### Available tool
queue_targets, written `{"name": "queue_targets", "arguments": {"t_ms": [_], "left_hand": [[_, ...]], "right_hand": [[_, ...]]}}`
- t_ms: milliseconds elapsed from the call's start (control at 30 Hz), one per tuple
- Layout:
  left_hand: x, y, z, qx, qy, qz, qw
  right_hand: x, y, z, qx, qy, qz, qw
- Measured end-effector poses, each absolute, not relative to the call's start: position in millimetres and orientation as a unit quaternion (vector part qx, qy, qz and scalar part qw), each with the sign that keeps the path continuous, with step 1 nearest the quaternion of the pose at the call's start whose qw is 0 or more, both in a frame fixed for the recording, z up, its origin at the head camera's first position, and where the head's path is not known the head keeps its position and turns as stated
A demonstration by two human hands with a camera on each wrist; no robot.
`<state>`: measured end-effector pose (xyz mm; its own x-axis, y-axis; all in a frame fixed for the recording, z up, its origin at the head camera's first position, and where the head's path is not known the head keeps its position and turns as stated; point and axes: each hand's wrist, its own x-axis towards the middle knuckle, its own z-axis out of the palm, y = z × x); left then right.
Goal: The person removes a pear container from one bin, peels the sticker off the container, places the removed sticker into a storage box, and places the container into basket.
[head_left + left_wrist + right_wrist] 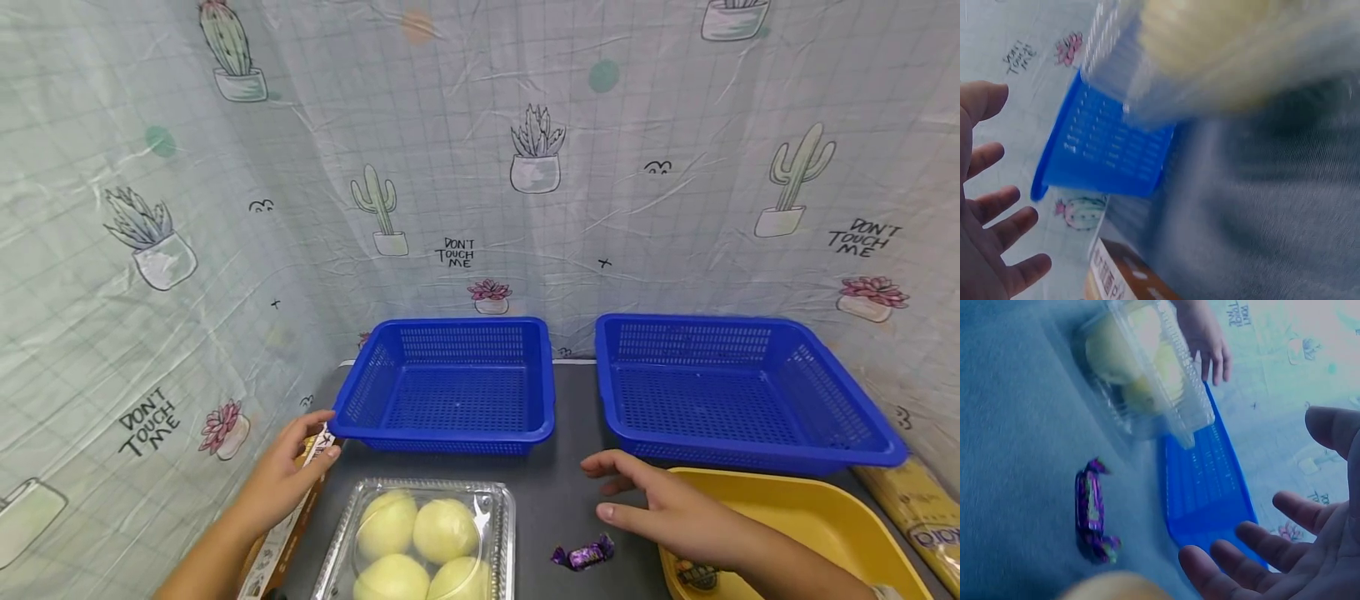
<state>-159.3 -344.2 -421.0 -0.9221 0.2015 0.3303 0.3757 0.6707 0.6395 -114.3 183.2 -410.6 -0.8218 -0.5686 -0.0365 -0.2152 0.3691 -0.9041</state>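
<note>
My left hand (294, 467) hovers above a long brown and white box (285, 533), near the front left corner of the left blue basket (450, 435); its fingers are spread and hold nothing. Over the left rim of a yellow tray (810, 517) is my right hand (660, 504), also spread and holding nothing. A purple wrapped candy (583, 553) lies on the dark table to the left of that hand. Between the hands, nearer to the left one, a clear plastic clamshell (507, 533) contains several round pale yellow fruits (446, 531).
A second blue basket (750, 454) stands behind the yellow tray, which has a dark-labelled item (696, 575) in its left end. At the far right lies a yellow packet (918, 508). Cactus-printed cloth (570, 233) walls the back and sides.
</note>
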Motion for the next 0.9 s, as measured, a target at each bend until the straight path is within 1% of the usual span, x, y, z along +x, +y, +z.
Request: {"name": "queue_targets", "arguments": {"t_ms": [133, 300, 533, 733, 900], "left_hand": [[-170.4, -348.1, -420.5, -0.154, -0.906, -0.380, 0.103], [-181.2, -349.9, -421.4, -0.136, -0.910, -0.381, 0.086], [-193.4, -350.8, -427.2, -0.138, -0.902, -0.405, 0.059], [-203.7, -348.9, -430.8, -0.135, -0.887, -0.438, 0.061], [-211.8, -347.8, -436.7, -0.110, -0.883, -0.454, 0.054]], "right_hand": [[-112.8, 173.4, -412.7, -0.236, 0.806, -0.518, 0.161], [-111.2, 158.5, -417.6, -0.228, 0.792, -0.540, 0.172], [-108.8, 137.7, -421.3, -0.219, 0.791, -0.540, 0.184], [-105.3, 115.5, -435.8, -0.219, 0.790, -0.547, 0.170], [-99.5, 95.7, -449.5, -0.188, 0.777, -0.576, 0.168]]}}
